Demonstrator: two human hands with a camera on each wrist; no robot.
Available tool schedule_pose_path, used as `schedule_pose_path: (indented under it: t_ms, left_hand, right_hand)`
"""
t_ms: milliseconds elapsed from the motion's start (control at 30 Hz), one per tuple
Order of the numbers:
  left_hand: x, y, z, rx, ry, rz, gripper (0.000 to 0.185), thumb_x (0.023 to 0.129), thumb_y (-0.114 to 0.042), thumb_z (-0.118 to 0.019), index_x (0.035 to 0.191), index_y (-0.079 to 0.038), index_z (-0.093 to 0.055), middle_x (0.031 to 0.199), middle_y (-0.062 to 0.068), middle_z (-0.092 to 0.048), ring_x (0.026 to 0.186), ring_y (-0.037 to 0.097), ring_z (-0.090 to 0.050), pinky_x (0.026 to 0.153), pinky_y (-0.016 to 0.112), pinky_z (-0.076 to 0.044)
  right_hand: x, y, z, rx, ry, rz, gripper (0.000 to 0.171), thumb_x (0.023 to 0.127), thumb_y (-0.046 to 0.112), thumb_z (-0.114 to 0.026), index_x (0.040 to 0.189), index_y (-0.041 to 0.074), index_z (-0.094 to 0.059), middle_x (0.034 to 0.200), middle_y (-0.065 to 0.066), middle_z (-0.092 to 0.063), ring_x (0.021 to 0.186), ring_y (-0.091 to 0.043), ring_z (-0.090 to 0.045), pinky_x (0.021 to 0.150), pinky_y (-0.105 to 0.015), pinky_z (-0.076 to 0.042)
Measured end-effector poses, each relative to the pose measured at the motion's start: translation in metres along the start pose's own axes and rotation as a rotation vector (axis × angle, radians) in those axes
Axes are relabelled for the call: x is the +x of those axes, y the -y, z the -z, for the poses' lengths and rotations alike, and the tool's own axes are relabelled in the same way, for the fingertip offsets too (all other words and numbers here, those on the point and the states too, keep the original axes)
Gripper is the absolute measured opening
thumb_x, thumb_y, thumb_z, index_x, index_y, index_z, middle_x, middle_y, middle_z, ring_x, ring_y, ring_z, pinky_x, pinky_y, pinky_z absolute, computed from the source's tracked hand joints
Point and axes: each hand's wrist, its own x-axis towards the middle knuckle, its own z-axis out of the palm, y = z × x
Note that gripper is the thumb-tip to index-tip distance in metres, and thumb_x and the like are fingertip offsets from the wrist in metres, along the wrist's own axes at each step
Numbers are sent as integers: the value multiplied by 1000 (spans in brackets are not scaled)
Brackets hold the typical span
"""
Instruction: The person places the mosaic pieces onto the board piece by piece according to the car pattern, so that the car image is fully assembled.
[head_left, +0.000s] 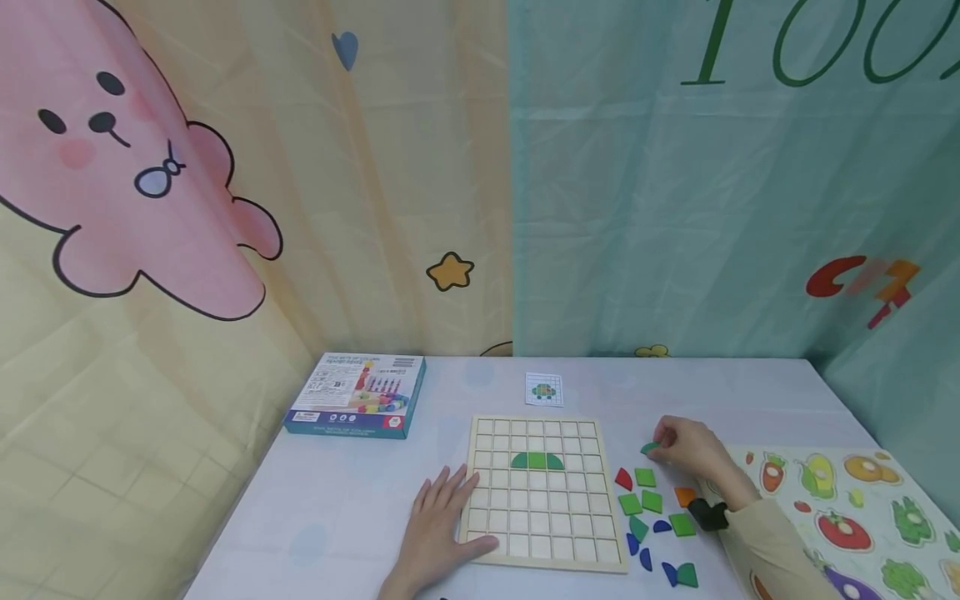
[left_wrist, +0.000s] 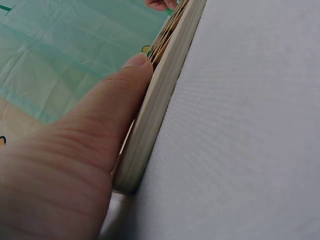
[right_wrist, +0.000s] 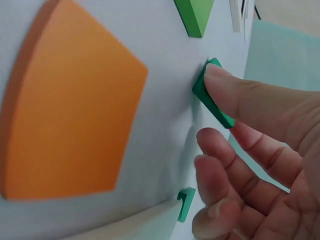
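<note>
Three green pieces [head_left: 537, 461] set in grid board [head_left: 480, 550]. Left hand [head_left: 442, 525] flat, pressing board edge; right hand [head_left: 693, 450] pinching green piece [right_wrist: 212, 100], orange piece [right_wrist: 70, 115] close only at wrist.

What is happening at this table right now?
A person sits at a table with a wooden grid board. The left hand rests flat on the board's left edge. The right hand pinches a small green piece lying on the table, right of the board. Three green pieces already sit in the grid as a dome shape. More loose pieces lie beside the board, a pattern card behind it, a box to the left.
</note>
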Motion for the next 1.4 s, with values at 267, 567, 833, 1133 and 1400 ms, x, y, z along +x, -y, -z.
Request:
schedule_pose_path:
  t_ms: [267, 567, 833, 1133, 1400]
  left_hand:
    - [1, 0, 1, 6, 12, 6, 95, 73, -80, -50, 147, -22, -37, 152, 1, -32, 141, 30, -17, 112, 54, -10]
    - [0, 0, 3, 9, 25, 14, 94, 74, -79, -51, 147, -21, -37, 152, 2, -31, 141, 30, -16, 112, 53, -10]
    - [1, -1, 2, 9, 30, 12, 95, 74, -79, -50, 147, -21, -37, 152, 2, -31, 141, 30, -16, 112, 53, -9]
    - [1, -1, 3, 17, 29, 9, 94, 74, -78, -50, 148, -21, -36, 152, 2, -30, 141, 30, -15, 112, 52, -8]
    - [0, -1, 3, 20, 6, -14, 92, 75, -76, -52, 147, -19, -37, 152, 3, -31, 141, 31, -17, 112, 53, -9]
  right_hand:
    - [-12, 13, -5, 55, -61, 77, 21, 78, 9, -76, 76, 9, -55, 68, 0, -51, 60, -18, -45, 52, -30, -38]
    - [-19, 51, -16, 113, -150, 230, 15, 80, 8, -76, 80, 12, -61, 69, 6, -55, 58, -12, -47, 48, -26, -41]
    - [-24, 98, -36, 167, -80, 237, 9, 81, 5, -73, 83, 12, -68, 70, 8, -57, 61, -10, -48, 49, -25, -42]
    - [-18, 126, -70, 199, 7, 399, 9, 81, 9, -74, 81, 15, -68, 70, 13, -57, 57, -6, -46, 48, -22, -40]
    - [-11, 145, -94, 238, 58, 414, 13, 80, 10, -75, 76, 17, -64, 64, 14, -54, 56, -5, -45, 50, -22, -41]
